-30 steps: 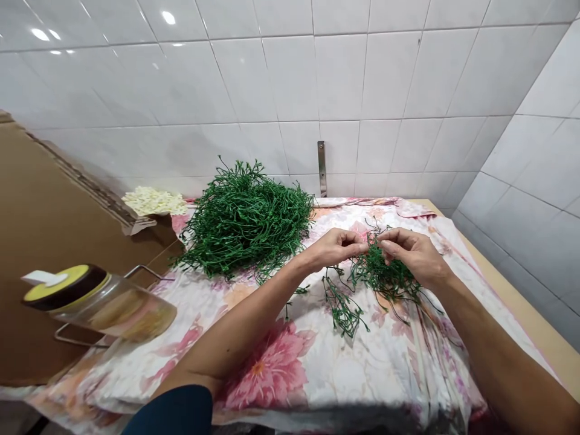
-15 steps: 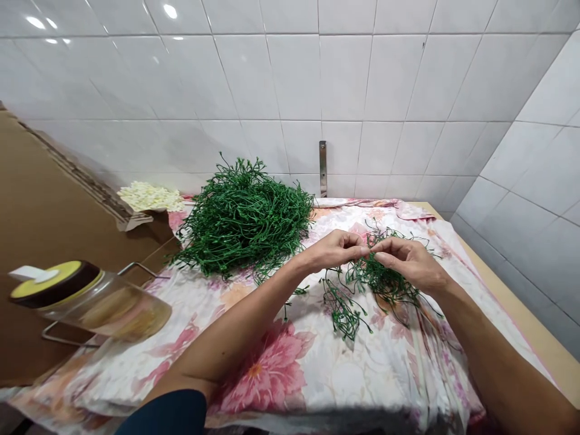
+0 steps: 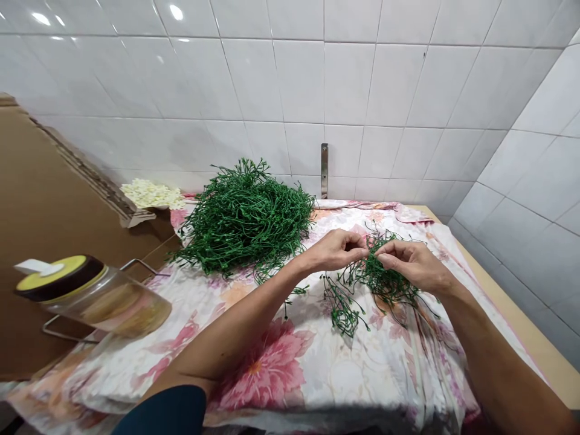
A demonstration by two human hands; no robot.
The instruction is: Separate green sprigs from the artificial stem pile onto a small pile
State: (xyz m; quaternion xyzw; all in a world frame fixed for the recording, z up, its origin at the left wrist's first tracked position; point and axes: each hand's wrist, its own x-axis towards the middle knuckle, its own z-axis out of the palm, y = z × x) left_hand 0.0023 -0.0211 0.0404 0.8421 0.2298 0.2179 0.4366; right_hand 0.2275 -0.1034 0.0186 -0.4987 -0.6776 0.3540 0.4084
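Note:
My left hand (image 3: pixel 338 249) and my right hand (image 3: pixel 410 263) meet over a small tangle of green plastic stems (image 3: pixel 380 283), both with fingers pinched on strands of it. Some stems of that tangle trail down onto the flowered cloth (image 3: pixel 290 362) below my hands. A much bigger heap of the same green stems (image 3: pixel 244 220) lies to the left of my left hand, near the wall.
A pile of small white pieces (image 3: pixel 151 194) sits on a cardboard flap at the back left. Brown cardboard (image 3: pixel 40 199) stands along the left side. A glass jar with a yellow lid (image 3: pixel 90 296) is close at the left. Tiled walls close off the back and right; the table edge (image 3: pixel 512 308) runs along the right.
Both hands stay pinched on the small tangle and have barely shifted. The view has tilted slightly.

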